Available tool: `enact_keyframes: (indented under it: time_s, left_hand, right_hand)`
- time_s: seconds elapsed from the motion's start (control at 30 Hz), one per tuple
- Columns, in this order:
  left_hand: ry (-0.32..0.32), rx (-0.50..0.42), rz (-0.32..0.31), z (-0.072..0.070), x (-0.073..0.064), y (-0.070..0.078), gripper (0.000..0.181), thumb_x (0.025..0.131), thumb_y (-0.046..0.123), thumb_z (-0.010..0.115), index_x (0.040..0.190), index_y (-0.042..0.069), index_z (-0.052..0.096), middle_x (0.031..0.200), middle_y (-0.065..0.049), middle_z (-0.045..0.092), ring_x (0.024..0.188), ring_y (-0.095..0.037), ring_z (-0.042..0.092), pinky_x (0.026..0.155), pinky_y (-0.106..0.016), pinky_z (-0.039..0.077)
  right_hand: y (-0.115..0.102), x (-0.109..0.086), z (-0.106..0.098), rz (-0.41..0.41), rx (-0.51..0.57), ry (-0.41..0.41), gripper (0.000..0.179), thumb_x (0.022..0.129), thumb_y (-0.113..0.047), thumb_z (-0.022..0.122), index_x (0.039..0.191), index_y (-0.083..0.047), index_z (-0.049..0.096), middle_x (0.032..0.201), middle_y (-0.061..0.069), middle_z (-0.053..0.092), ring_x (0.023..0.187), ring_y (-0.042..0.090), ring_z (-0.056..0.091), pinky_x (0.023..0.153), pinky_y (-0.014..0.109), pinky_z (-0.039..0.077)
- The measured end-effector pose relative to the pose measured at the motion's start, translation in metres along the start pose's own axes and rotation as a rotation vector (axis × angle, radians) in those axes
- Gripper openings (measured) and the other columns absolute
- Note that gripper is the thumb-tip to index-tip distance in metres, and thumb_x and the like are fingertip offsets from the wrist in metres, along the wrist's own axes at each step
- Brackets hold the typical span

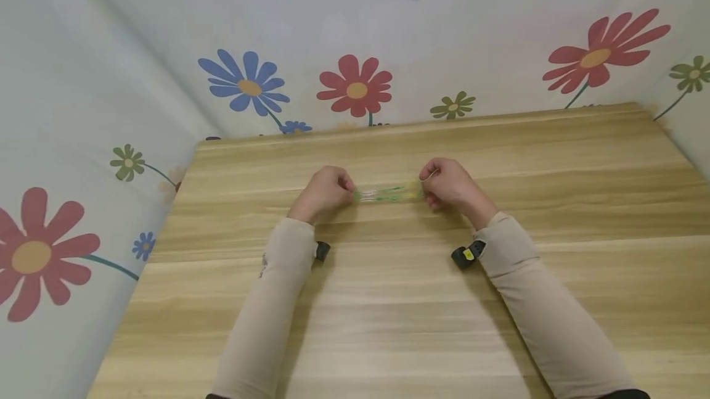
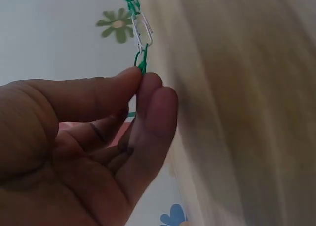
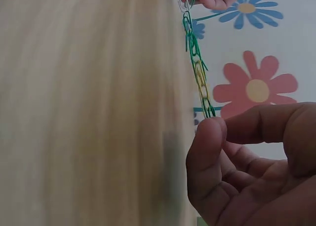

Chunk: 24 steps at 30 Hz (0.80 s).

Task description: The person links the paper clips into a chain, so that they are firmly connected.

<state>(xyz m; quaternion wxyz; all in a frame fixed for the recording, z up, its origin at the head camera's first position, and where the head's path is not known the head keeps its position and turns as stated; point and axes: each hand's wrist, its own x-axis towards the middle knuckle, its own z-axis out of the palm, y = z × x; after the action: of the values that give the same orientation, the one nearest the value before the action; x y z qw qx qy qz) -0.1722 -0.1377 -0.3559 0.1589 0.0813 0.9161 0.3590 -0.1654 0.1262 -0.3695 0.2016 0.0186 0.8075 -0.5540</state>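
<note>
A chain of linked paper clips (image 1: 388, 194) in green, white and yellow stretches between the two hands above the wooden table. My left hand (image 1: 328, 191) pinches its left end between thumb and fingertips. In the left wrist view, a green clip (image 2: 141, 63) is in that pinch, with a white clip (image 2: 142, 32) linked to it. My right hand (image 1: 450, 186) pinches the other end. There, the right wrist view shows green and yellow clips (image 3: 202, 82) running down to the fingertips, which hide the last clip.
The wood-grain table (image 1: 388, 312) spreads beneath both forearms. A white wall (image 1: 471, 29) with painted flowers stands behind it, and another wall (image 1: 50, 140) rises on the left. Each wrist wears a small black camera (image 1: 465, 257).
</note>
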Motion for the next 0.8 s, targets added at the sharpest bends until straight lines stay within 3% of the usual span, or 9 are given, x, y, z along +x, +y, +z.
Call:
enact_keyframes:
  time_s: [0.2,0.53,0.67,0.8]
  left_hand:
    - [-0.016,0.109,-0.052,0.0101,0.0006,0.0041,0.010,0.090,-0.003,0.061,0.093,0.001,0.070,0.099,-0.013,0.066,0.091,-0.029,0.058,0.084,-0.041,0.051]
    - [-0.050,0.121,-0.059,0.0099,-0.0006,0.0033,0.011,0.089,-0.003,0.062,0.095,0.004,0.068,0.102,-0.011,0.066,0.094,-0.029,0.057,0.087,-0.041,0.049]
    - [-0.054,0.149,-0.052,0.0102,0.0001,0.0037,0.012,0.090,0.001,0.061,0.099,0.005,0.067,0.104,-0.010,0.066,0.097,-0.028,0.057,0.089,-0.042,0.048]
    - [-0.042,0.196,-0.006,0.0118,0.0009,0.0066,0.007,0.095,0.008,0.062,0.100,0.007,0.067,0.105,-0.009,0.066,0.097,-0.026,0.058,0.090,-0.042,0.049]
  right_hand:
    - [0.0086,0.0056,-0.0004,0.008,-0.118,-0.043,0.017,0.093,0.005,0.051,0.110,0.007,0.055,0.081,0.015,0.059,0.058,0.018,0.056,0.050,0.027,0.050]
    - [0.0035,0.0035,0.0033,0.002,-0.200,-0.016,0.016,0.094,0.001,0.053,0.109,0.004,0.058,0.079,0.014,0.061,0.061,0.018,0.057,0.053,0.028,0.050]
    - [0.0022,0.0017,0.0042,-0.029,-0.331,0.042,0.014,0.094,-0.004,0.056,0.108,0.000,0.060,0.079,0.012,0.062,0.060,0.018,0.057,0.052,0.028,0.048]
    - [-0.0007,-0.0003,0.0065,-0.127,-0.465,0.075,0.012,0.093,-0.005,0.059,0.103,-0.003,0.064,0.080,0.010,0.063,0.064,0.021,0.056,0.059,0.033,0.046]
